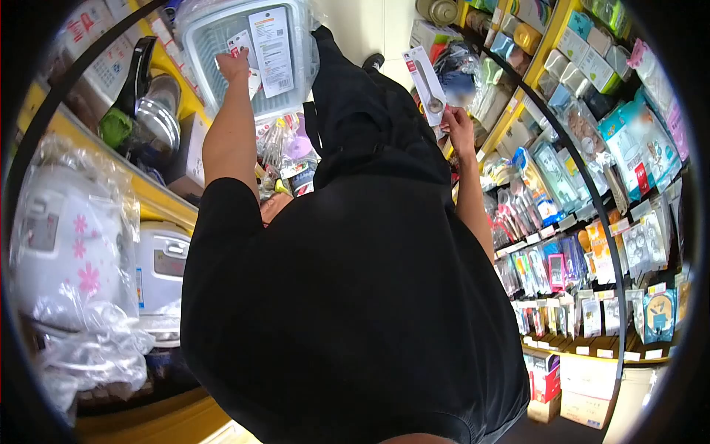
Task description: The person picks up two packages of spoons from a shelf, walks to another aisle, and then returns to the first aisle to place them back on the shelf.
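Observation:
My left hand [233,65] is over a pale translucent plastic basket [198,92], with its fingers closed on a white carded package [254,78] with a red label. Beside it in the basket lies a larger white card [271,52] with printed text and a barcode. Out to the right, my right hand [460,129] pinches the lower end of a long white card [423,81], which bears a metal utensil with a round end. What the left package contains is too small to make out.
Yellow-edged shelves [555,44] with packaged kitchen goods curve along the right. Wrapped white appliances [70,244] and pans [157,122] fill the left shelves. Below the basket are bagged utensils [277,148]. Cardboard boxes [584,392] stand at the lower right.

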The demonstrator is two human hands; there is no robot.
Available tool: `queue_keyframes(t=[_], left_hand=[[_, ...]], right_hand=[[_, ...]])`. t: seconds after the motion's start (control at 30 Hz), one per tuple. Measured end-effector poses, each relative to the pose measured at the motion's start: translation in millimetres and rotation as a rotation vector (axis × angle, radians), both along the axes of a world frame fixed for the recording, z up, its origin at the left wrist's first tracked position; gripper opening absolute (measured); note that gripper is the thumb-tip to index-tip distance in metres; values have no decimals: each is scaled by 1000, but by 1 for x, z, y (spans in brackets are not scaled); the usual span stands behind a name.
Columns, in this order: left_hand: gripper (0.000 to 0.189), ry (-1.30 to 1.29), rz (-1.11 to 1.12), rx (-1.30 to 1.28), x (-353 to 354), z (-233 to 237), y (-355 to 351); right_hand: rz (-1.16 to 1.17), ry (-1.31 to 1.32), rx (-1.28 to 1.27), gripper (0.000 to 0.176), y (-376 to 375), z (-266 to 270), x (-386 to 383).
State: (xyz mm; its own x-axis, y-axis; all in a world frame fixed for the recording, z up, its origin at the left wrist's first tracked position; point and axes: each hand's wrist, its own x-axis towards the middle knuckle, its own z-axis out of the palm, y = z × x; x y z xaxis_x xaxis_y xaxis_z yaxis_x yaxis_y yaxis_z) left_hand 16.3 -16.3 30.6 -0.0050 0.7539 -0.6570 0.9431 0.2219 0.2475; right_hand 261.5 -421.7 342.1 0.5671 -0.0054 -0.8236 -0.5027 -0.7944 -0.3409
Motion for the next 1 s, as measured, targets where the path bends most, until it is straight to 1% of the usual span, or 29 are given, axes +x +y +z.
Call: queue_keyframes(t=[0.07, 0.17, 0.2, 0.27, 0.3, 0.33, 0.43, 0.47, 0.5, 0.57, 0.67, 0.7, 0.73, 0.77, 0.83, 0.9, 0.93, 0.97, 1.0], left_hand=[[43, -84, -27, 85, 10, 29, 18], [35, -161, -92, 123, 0, 19, 43], [30, -166, -65, 93, 13, 47, 51], [30, -206, -64, 126, 10, 48, 61], [30, -230, -66, 146, 16, 57, 69], [30, -225, -102, 182, 22, 68, 74], [30, -391, -79, 214, 44, 105, 85], [30, -497, -31, 356, 44, 92, 87], [30, -502, -41, 332, 57, 112, 96], [30, -509, -63, 290, 84, 172, 97], [28, -693, -21, 270, 118, 216, 97], [24, -645, -47, 284, 138, 251, 90], [21, -621, -65, 340, 166, 314, 72], [21, -774, -36, 246, 173, 299, 73], [20, -827, -40, 205, 205, 340, 57], [21, -997, 38, 194, 245, 385, 38], [26, -896, 65, 106, 258, 394, 37], [33, -994, 106, 96, 273, 402, 31], [35, -1146, 135, 34, 290, 420, 24]], right_hand=[[6, 37, 30, 16, -3, -5, 5], [119, -20, 101, 15, -2, -19, 17], [115, -20, 134, 15, 5, -19, 21], [156, -38, 140, 14, 17, -16, 30], [174, -51, 145, 14, 24, -15, 34], [85, 5, 205, 13, 31, -14, 40], [-216, 112, 402, 12, 63, 0, 59], [-210, 112, 449, 12, 70, 0, 67], [-203, 101, 489, 12, 82, 4, 75], [-187, 82, 573, 11, 110, 15, 92], [-93, 98, 710, 11, 139, 18, 124], [-47, 104, 749, 11, 151, 20, 136], [-32, 118, 780, 12, 164, 27, 147], [-3, 125, 831, 12, 177, 34, 159], [70, 166, 951, 12, 194, 39, 185], [145, 168, 976, 12, 212, 51, 209], [166, 192, 1007, 12, 218, 57, 221], [185, 216, 1037, 13, 224, 61, 233], [189, 257, 1065, 13, 228, 64, 243]])
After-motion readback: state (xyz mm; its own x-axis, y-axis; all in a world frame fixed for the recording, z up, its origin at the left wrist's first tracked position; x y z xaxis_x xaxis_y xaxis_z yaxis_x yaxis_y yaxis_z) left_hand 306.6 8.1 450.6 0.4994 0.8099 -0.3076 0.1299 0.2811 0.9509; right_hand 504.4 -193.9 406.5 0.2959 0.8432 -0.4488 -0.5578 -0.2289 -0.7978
